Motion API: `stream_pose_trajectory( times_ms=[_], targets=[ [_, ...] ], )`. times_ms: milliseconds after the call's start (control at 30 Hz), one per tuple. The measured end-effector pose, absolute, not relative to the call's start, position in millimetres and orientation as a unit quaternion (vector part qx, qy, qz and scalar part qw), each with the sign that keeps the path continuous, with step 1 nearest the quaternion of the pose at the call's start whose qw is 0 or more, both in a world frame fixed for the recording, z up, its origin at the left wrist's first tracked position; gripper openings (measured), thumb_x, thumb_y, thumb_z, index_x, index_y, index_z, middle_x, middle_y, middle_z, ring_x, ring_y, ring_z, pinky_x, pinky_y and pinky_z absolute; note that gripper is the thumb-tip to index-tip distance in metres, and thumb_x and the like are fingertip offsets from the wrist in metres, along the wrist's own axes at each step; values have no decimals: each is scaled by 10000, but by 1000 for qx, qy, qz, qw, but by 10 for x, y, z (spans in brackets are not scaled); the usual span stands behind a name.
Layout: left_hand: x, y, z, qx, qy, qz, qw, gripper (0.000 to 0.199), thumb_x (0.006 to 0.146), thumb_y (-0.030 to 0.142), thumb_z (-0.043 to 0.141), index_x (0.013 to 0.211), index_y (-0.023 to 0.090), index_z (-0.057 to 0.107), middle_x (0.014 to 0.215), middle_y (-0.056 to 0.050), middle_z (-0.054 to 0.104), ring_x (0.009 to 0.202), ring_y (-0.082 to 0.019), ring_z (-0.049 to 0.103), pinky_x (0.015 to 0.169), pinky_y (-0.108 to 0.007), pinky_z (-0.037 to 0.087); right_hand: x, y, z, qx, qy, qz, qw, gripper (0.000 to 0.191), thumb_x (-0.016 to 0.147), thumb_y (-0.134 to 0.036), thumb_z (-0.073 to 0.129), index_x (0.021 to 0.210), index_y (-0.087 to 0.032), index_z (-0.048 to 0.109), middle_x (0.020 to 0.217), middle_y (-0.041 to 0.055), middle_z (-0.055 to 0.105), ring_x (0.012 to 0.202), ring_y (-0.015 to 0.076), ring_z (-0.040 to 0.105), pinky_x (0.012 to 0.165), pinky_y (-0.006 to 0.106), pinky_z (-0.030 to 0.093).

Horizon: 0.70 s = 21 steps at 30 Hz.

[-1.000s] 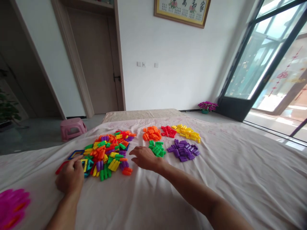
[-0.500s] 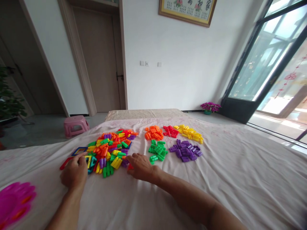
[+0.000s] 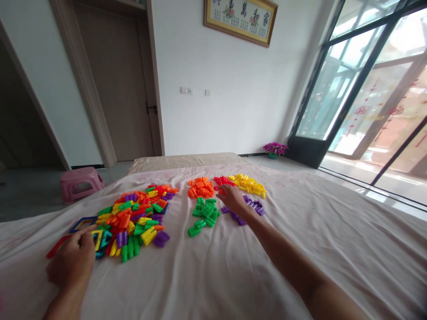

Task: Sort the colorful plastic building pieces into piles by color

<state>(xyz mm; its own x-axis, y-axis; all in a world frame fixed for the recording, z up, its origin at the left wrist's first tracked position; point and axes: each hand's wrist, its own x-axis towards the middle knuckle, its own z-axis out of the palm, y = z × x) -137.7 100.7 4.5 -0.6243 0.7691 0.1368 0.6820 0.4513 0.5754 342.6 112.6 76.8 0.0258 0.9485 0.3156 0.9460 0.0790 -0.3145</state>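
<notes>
Five single-colour piles: orange pile (image 3: 200, 188), red pile (image 3: 222, 180), yellow pile (image 3: 249, 184), green pile (image 3: 207, 213) and purple pile (image 3: 256, 205) are lying on the cloth (image 3: 190, 280).
Mixed heap (image 3: 133, 218): is spreading left of them.
Right hand (image 3: 234, 198): is reaching to the red pile, partly covering the purple; I cannot tell whether it is pinching anything.
Left hand (image 3: 72, 258): is curling beside the yellow frame (image 3: 98, 240), its grip unclear.
</notes>
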Motion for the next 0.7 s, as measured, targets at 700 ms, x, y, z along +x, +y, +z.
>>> stream_pose_trajectory(
  times_ms=[700],
  targets=[
    [-1359, 989, 68, 433, 845, 305, 69, 622, 920, 538, 268, 1307, 276, 679, 1274, -145, 699, 1021, -362, 667, 851, -477, 499, 2764, 1006, 676, -539, -803, 62, 246, 292, 946, -173, 533, 1119, -229, 762, 1121, 41, 764, 1013, 188, 699, 892, 259, 492]
  ],
)
